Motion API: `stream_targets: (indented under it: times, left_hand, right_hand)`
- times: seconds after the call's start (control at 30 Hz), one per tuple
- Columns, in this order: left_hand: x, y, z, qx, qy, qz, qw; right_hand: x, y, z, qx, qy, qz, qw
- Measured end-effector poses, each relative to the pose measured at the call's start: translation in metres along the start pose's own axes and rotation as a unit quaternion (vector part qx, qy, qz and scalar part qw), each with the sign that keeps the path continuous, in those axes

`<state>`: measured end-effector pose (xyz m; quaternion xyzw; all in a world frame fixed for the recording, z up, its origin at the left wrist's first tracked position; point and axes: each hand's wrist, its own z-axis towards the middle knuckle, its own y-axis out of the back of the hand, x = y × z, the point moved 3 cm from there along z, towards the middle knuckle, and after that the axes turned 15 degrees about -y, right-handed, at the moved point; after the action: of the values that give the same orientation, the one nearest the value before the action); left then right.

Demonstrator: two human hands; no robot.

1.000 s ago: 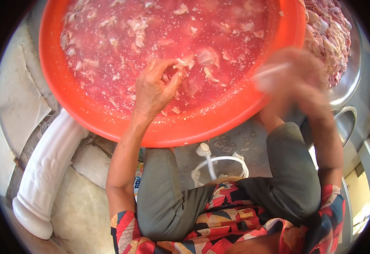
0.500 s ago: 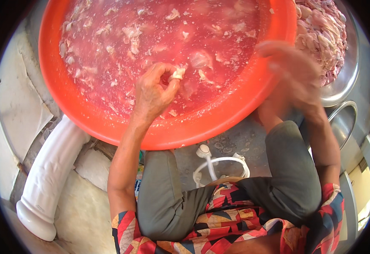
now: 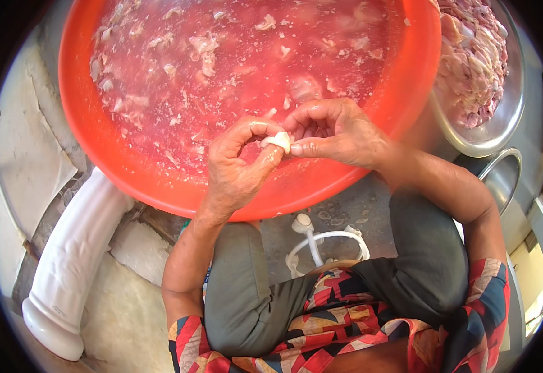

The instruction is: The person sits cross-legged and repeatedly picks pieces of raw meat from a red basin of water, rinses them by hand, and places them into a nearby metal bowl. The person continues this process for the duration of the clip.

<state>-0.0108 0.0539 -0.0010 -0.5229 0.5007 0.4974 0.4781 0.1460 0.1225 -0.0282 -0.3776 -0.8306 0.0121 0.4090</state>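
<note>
Over the near side of a big orange-red basin, a small whitish piece of meat is pinched between the thumb and forefinger of my left hand. My right hand meets it from the other side, its thumb and fingertips closed at the edge of the same piece, its other fingers curled. Inside the basin, cloudy pinkish-red water carries many pale scraps, among them a larger ragged one. Both hands are above the water.
At the upper right, a steel bowl holds a heap of pink meat. A second steel vessel stands below it. On the left lies a white ceramic pedestal. A white hose lies between my knees.
My right hand has swung left from the basin's right rim, by the meat bowl, to join my left hand at the pale piece. My left hand has shifted slightly right and nearer me.
</note>
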Motion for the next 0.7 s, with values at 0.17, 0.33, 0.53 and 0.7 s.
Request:
stream_targets:
  times: [0.17, 0.33, 0.53, 0.7]
  left_hand:
    - [0.002, 0.000, -0.004, -0.016, 0.091, -0.064, 0.994]
    - [0.002, -0.001, -0.004, -0.019, 0.147, -0.142, 0.979]
    - [0.000, -0.005, -0.004, 0.001, 0.158, -0.133, 0.978]
    - [-0.001, -0.007, -0.004, 0.012, 0.151, -0.073, 0.986]
  right_hand:
    - [-0.004, -0.004, 0.001, 0.035, 0.017, 0.041, 0.998]
    - [-0.003, 0.004, 0.000, 0.043, -0.011, 0.140, 0.989]
    - [-0.004, 0.002, 0.001, 0.050, -0.077, 0.198, 0.976]
    - [-0.010, 0.011, 0.002, 0.032, -0.081, 0.236, 0.968]
